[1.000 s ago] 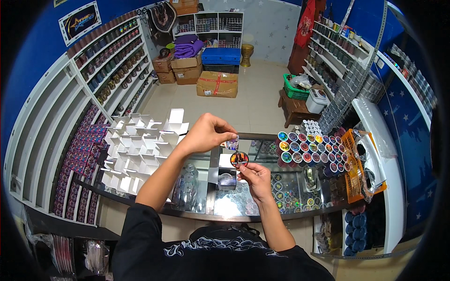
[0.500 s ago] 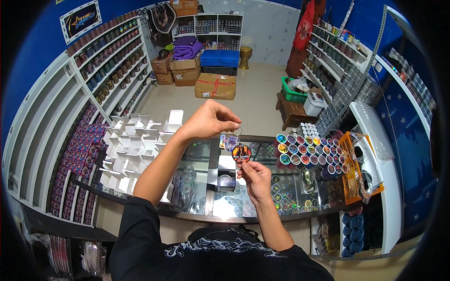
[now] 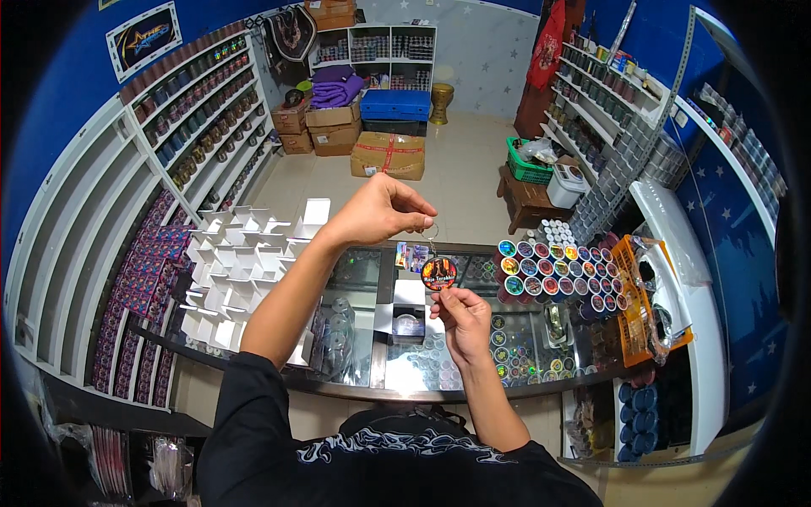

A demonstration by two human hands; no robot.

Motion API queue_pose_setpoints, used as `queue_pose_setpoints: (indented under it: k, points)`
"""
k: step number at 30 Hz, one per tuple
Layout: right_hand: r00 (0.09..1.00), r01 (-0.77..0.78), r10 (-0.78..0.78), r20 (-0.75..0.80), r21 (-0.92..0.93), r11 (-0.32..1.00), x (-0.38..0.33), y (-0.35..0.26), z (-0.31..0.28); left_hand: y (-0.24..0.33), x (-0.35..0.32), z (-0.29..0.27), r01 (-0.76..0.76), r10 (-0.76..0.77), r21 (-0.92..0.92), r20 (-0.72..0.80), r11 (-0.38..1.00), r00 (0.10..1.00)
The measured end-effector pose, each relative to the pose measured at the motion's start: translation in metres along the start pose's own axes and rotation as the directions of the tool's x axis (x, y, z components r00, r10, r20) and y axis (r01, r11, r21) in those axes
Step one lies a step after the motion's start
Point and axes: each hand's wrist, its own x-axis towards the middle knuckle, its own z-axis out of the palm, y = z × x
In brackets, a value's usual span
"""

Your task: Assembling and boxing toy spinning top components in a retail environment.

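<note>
A round keychain (image 3: 438, 275), dark with a red and orange picture, is stretched upright between my two hands above the glass counter. My left hand (image 3: 384, 211) pinches its metal ring at the top between thumb and forefinger. Below, my right hand (image 3: 464, 321) grips the disc's lower edge with thumb and fingers. Beneath them on the counter stands an open white box (image 3: 409, 292) with a round, clear-lidded container (image 3: 409, 326) inside. Small colourful cards (image 3: 412, 256) lie just behind that box.
Open white boxes (image 3: 245, 279) crowd the glass counter's left part. Rows of jars with colourful round lids (image 3: 557, 270) stand at the right, beside an orange basket (image 3: 635, 313). Round labels (image 3: 498, 338) show through the glass. Cardboard boxes (image 3: 389, 155) sit on the floor beyond.
The keychain's disc has shifted slightly right and up, tilting a little. My left hand has risen slightly with the ring; both hands keep their hold.
</note>
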Motion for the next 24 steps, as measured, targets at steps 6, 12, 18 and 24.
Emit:
queue_pose_setpoints:
  k: [6, 12, 18, 24]
  points:
    - [1.000, 0.005, -0.005, -0.008, -0.006, 1.000, -0.001, -0.002, 0.001, 0.000, -0.001, 0.000, 0.001, -0.001, -0.010, 0.001, 1.000, 1.000]
    - [0.999, 0.036, -0.036, 0.008, -0.009, 0.999, 0.000, -0.001, 0.004, 0.004, -0.005, 0.005, -0.016, 0.016, -0.018, -0.028, 1.000, 0.999]
    - [0.997, 0.042, -0.042, -0.072, -0.001, 0.999, 0.003, 0.006, 0.008, 0.017, -0.021, 0.027, -0.246, 0.281, 0.328, -0.063, 0.912, 0.958]
    - [0.997, 0.070, -0.068, -0.048, 0.056, 0.996, 0.008, 0.012, 0.016, 0.009, -0.046, 0.054, -0.502, 0.616, 0.730, 0.141, 0.464, 0.775]
